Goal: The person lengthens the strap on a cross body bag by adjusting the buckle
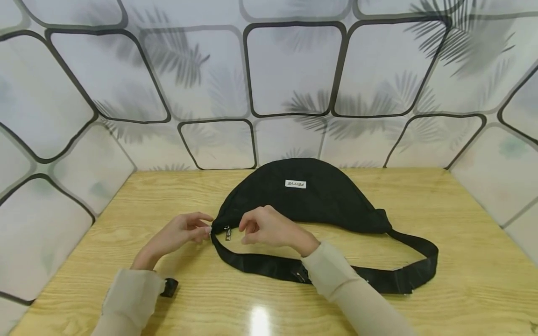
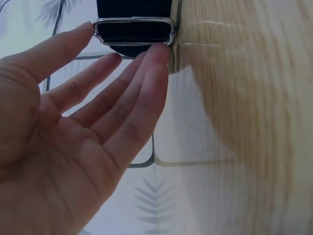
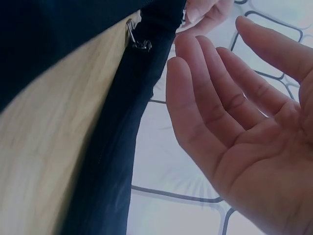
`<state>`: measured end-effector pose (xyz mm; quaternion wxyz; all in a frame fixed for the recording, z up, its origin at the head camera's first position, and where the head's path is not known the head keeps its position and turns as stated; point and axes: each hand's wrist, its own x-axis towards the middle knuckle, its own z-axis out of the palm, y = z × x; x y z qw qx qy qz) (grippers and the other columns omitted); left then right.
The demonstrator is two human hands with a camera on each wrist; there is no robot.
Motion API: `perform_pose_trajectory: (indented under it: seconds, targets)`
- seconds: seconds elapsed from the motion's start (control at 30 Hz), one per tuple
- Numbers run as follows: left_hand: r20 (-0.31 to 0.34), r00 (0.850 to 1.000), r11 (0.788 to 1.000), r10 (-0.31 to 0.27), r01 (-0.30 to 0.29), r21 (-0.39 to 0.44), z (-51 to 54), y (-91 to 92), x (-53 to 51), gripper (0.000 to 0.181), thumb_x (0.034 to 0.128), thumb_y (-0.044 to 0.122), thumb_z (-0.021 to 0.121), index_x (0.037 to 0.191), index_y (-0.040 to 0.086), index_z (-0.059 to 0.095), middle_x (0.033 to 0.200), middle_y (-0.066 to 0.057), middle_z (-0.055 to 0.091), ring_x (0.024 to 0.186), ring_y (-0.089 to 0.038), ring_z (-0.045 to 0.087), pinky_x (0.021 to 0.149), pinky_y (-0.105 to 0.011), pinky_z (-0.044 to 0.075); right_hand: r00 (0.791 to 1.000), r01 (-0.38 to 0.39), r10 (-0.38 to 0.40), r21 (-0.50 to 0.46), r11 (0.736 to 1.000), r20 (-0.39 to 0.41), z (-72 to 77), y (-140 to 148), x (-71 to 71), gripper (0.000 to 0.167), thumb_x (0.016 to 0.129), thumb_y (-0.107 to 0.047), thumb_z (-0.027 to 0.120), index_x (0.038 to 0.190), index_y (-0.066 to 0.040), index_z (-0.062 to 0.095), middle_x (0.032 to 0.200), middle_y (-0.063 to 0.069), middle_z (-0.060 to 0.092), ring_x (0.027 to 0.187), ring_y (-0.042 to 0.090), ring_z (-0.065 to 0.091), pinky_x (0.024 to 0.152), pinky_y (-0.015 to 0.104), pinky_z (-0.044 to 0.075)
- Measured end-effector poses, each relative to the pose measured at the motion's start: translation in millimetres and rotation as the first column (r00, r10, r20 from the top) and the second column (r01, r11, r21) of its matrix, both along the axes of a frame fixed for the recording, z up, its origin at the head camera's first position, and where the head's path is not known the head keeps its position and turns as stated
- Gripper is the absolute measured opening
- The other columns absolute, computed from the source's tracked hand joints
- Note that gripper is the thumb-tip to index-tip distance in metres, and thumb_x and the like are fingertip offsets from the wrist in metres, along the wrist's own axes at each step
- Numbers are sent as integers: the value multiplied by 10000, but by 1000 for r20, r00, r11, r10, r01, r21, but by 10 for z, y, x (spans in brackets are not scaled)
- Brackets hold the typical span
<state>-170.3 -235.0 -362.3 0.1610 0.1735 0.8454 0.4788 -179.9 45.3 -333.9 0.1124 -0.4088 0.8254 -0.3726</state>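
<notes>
A black waist bag (image 1: 302, 200) with a small white label lies on the table, its curved edge toward the back wall. My left hand (image 1: 178, 233) is at the bag's left end. Its thumb and index fingertips meet opposite ends of the metal strap buckle (image 2: 134, 32), the fingers only slightly bent. My right hand (image 1: 271, 228) hovers just right of the zipper pull (image 1: 228, 233), apart from it. In the right wrist view the right hand's palm is bare and its fingers are relaxed, near the dangling zipper pull (image 3: 139, 39).
The bag's black strap (image 1: 260, 266) loops across the table in front of the bag, passing beneath my right sleeve. A small black item (image 1: 169, 287) shows beside the left cuff. Patterned cloth walls (image 1: 294, 70) border the wooden table (image 1: 466, 233) at the back and sides.
</notes>
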Motion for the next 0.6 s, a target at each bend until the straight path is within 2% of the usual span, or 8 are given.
perform_pose_trajectory:
  seconds: [0.17, 0.33, 0.6]
  targets:
    - [52, 998, 999, -28, 26, 38, -14, -16, -20, 450, 1051, 120, 579, 1391, -154, 471, 1111, -190, 687, 936, -292, 683, 781, -362, 575, 999, 4, -4, 1, 1000, 36, -44, -59, 13, 145, 870, -22, 772, 998, 32, 730, 771, -26, 706, 695, -5, 599, 705, 198, 503]
    - [66, 997, 999, -38, 36, 34, -13, -34, -36, 469, 1053, 126, 574, 1408, -154, 451, 1112, -191, 687, 929, -293, 681, 784, -360, 571, 996, 1, 0, -10, 1000, 94, -68, -112, 36, 142, 890, -2, 740, 1027, 32, 728, 811, -16, 716, 715, 17, 624, 702, 214, 513]
    - [113, 994, 999, -12, 6, 49, -22, -45, -35, 485, 1048, 140, 588, 1416, -143, 450, 1123, -171, 685, 974, -289, 673, 813, -358, 565, 987, -24, 29, -33, 999, 160, -70, -177, 81, 128, 909, 18, 697, 1034, 16, 726, 802, -35, 708, 696, 26, 631, 678, 216, 516]
